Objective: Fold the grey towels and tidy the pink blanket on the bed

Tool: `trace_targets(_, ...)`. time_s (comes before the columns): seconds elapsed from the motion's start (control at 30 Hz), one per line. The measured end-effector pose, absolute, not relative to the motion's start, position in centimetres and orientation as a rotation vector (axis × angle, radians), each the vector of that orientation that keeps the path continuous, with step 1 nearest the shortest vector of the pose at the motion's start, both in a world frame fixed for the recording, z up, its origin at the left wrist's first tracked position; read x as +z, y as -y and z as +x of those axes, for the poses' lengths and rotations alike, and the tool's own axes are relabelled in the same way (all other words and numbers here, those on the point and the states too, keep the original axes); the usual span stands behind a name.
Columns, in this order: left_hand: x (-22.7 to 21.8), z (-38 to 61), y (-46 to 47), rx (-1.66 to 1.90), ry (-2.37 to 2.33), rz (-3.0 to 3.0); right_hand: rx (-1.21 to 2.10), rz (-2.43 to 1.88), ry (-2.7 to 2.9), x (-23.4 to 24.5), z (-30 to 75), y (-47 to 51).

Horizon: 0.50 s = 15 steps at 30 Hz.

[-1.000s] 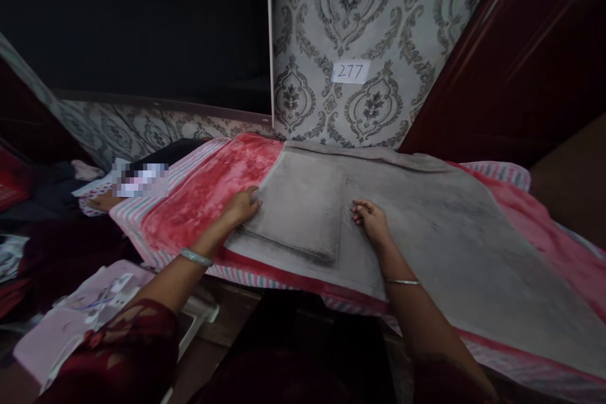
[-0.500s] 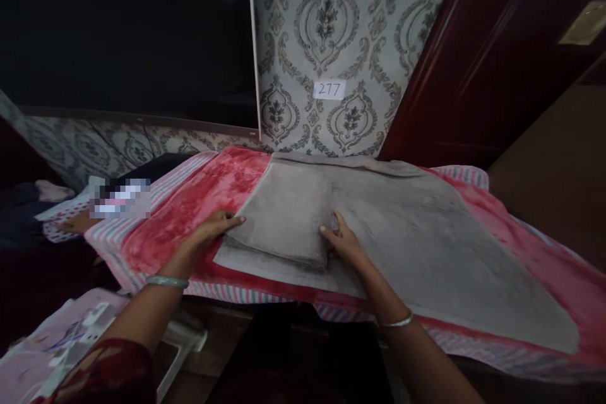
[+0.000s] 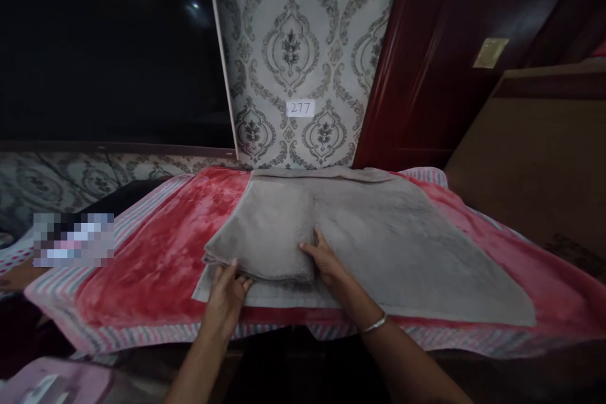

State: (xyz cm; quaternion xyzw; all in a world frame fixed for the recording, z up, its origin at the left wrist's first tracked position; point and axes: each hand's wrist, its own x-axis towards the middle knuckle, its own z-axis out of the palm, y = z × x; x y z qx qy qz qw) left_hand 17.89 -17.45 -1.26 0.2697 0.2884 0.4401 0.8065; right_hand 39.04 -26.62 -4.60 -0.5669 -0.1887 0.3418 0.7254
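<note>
Leftmost, the table is overhung by a striped cloth (image 3: 57,322), on which a red blanket (image 3: 146,259) has been laid; the near hem is left hanging over the edge, so the whole bedding could be dragged forward if the grey layers were pulled hard toward the body. Next, the near left corner of the folded grey cloth (image 3: 269,221) is touched by the left hand (image 3: 227,297): the thumb is laid on top and the other fingers are curled at the near edge, but whether the layers are pinched between them cannot be told. At that corner the layers are seen slightly fanned, so if only the upper ones were caught, the stack could be skewed and its edges left uneven.

The folded cloth itself is set over the left part of a grey sheet (image 3: 416,252); whether the two are joined cannot be made out. Should they be joined, or merely cling, the sheet could be rucked by any sideways tug. At the stack's right edge, the thumb and forefinger of the right hand (image 3: 326,259) are held apart, the remaining fingers being largely hidden, so a firm grip cannot be confirmed. If the edges were lifted unequally by the two hands, the fold could be twisted. Farther right, the sheet is spread flat, though along its far edge a rumpled ridge (image 3: 331,173) is seen, by which a crease could be trapped.
</note>
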Motion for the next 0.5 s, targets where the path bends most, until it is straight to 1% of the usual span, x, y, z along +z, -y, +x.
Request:
trace_targets(0.17,-0.1,20.8,18.4,0.966,-0.819,0.622,0.818,-1.249,0.293,-2.9,37.9,26.2)
trace_targets(0.27,1.1,21.0,18.2,0.993,-0.844,0.701,0.813,-1.232,0.318,-2.3,37.0,26.9)
trace_targets(0.37,2.0,18.8,17.7,1.06,-0.848,0.797,0.919,-1.211,0.437,-2.7,36.2,28.7)
trace_targets(0.43,2.2,16.2,16.8,1.062,-0.901,0.824,1.044,-1.279,0.541,-3.3,36.2,30.2)
trace_targets(0.5,2.0,13.2,15.5,1.031,-1.003,0.795,1.04,-1.397,0.627,-3.8,37.3,31.3)
